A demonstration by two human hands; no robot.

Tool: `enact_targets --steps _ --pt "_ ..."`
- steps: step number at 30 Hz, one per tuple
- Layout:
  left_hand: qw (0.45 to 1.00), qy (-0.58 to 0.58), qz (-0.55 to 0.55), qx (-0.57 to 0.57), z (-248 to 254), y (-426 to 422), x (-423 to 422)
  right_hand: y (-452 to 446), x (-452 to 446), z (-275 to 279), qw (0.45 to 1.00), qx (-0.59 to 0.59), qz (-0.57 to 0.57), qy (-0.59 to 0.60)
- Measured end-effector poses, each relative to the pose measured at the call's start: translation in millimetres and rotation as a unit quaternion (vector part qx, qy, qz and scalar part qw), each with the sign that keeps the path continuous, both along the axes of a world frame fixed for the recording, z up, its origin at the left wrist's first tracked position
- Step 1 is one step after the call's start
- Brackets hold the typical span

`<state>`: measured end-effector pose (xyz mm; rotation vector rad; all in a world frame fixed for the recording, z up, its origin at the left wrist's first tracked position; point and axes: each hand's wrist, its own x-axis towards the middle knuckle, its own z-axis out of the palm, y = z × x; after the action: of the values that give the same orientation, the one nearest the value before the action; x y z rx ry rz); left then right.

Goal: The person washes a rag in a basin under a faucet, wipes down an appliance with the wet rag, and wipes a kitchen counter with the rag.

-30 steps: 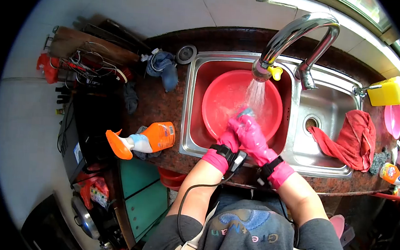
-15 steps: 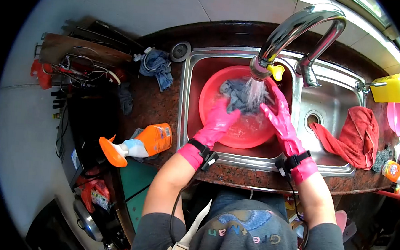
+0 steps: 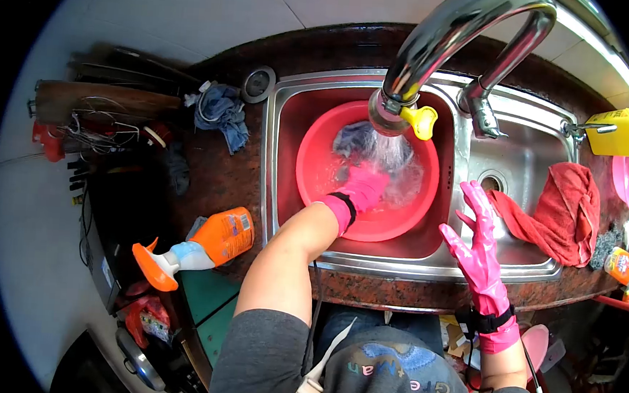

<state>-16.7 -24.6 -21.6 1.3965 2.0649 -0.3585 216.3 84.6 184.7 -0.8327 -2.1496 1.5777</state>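
A red plastic basin [image 3: 303, 174] sits in the left sink bowl, with water and a wet grey-blue cloth [image 3: 352, 138] in it. My left hand [image 3: 364, 188], in a pink rubber glove, reaches down into the basin just below the cloth. Its fingertips are lost in the water and spray, so their grip cannot be made out. Water pours from the chrome faucet [image 3: 439, 49] onto the cloth; a yellow tab [image 3: 421, 122] sticks out beside the spout. My right hand [image 3: 479, 242], gloved in pink too, is raised over the sink's middle divider, fingers spread and holding nothing.
A red towel [image 3: 562, 215] hangs over the right bowl. On the left counter lie an orange spray bottle [image 3: 227, 236], a blue cloth [image 3: 222, 117] and a sink strainer [image 3: 258, 84]. A yellow bottle [image 3: 619, 132] stands at the back right.
My right hand has left the basin and moved right, toward the divider. My left hand has shifted deeper into the water, under the stream. The view has shifted slightly.
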Motion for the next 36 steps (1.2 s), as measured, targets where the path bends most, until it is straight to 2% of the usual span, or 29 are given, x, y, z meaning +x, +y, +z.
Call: enact_targets --steps 2,4,5,6,7,9,10,11,12,13,15,16,17,18,19,20,21,23,24,25,26,27,29,30,31,33,34,35,36 --pt "1.0 -0.01 -0.026 -0.013 -3 -12 7 -4 -4 -1 1.0 0.008 -0.001 0.001" --pt "0.978 -0.188 -0.084 -0.029 14 -27 9 -6 -12 -13 0.999 -0.018 0.04 -0.004" --pt "0.979 -0.183 -0.086 -0.025 30 -30 6 -3 -17 -16 0.996 -0.043 0.079 -0.012" --pt "0.963 -0.267 -0.045 0.0 80 -28 1 0 -27 -11 0.988 -0.085 0.12 -0.046" --pt "0.936 -0.35 -0.002 0.025 121 -29 -1 3 -37 -6 0.981 -0.024 0.176 -0.076" --pt "0.884 -0.454 0.084 0.078 161 -40 -3 3 -56 -32 0.97 0.035 0.241 -0.013" --pt "0.886 -0.449 0.085 0.079 188 -46 -4 4 -63 -30 0.97 0.036 0.242 -0.008" --pt "0.843 -0.499 0.167 0.114 218 -50 -5 3 -71 -27 0.938 -0.173 0.3 -0.001" --pt "0.789 -0.543 0.248 0.148 245 -55 -7 2 -78 -21 0.904 -0.276 0.327 0.008" --pt "0.789 -0.541 0.249 0.147 268 -62 -11 2 -84 -16 0.86 -0.376 0.346 0.006" --pt "0.795 -0.481 0.234 0.287 307 -75 -23 3 -93 2 0.886 -0.31 0.333 -0.085" --pt "0.787 -0.465 0.256 0.314 324 -85 -25 1 -95 5 0.9 -0.29 0.325 -0.004" --pt "0.777 -0.45 0.277 0.342 337 -96 -23 6 -93 11 0.903 -0.281 0.324 -0.031" --pt "0.743 -0.455 0.331 0.362 343 -104 -21 15 -92 36 0.916 -0.206 0.344 -0.024" --pt "0.741 -0.454 0.334 0.364 342 -110 -24 21 -92 52 0.923 -0.13 0.361 -0.015" --pt "0.748 -0.443 0.325 0.372 338 -115 -28 25 -91 54 0.927 -0.136 0.347 0.033" --pt "0.755 -0.432 0.316 0.379 333 -119 -31 35 -91 52 0.93 -0.005 0.358 0.085" --pt "0.772 -0.393 0.319 0.385 325 -118 -31 39 -85 76 0.952 0.008 0.299 0.058" --pt "0.821 -0.359 0.328 0.298 327 -112 -31 44 -85 78 0.938 0.17 0.295 0.066" --pt "0.862 -0.321 0.333 0.208 330 -105 -29 45 -83 74 0.939 0.201 0.27 0.072" --pt "0.84 -0.339 0.382 0.181 334 -96 -25 46 -86 73 0.941 0.208 0.262 0.06" --pt "0.839 -0.341 0.383 0.18 317 -95 -29 50 -92 72 0.942 0.215 0.254 0.048" --pt "0.826 -0.303 0.353 0.318 267 -94 -46 58 -103 40 0.946 0.184 0.262 0.056" --pt "0.834 -0.25 0.341 0.354 262 -89 -51 57 -107 28 0.95 0.187 0.235 0.084" --pt "0.834 -0.252 0.342 0.352 252 -84 -54 58 -109 18 0.953 0.19 0.208 0.111" --pt "0.868 -0.071 0.184 0.455 224 -80 -54 57 -105 0 0.947 0.209 0.211 0.126" --pt "0.879 -0.088 0.15 0.445 218 -81 -47 56 -98 -7 0.965 0.092 0.216 0.116" --pt "0.879 -0.089 0.15 0.444 203 -79 -44 58 -91 -13 0.947 0.163 0.23 0.151" --pt "0.914 -0.18 0.13 0.34 182 -78 -40 59 -85 -16 0.924 0.235 0.236 0.187"
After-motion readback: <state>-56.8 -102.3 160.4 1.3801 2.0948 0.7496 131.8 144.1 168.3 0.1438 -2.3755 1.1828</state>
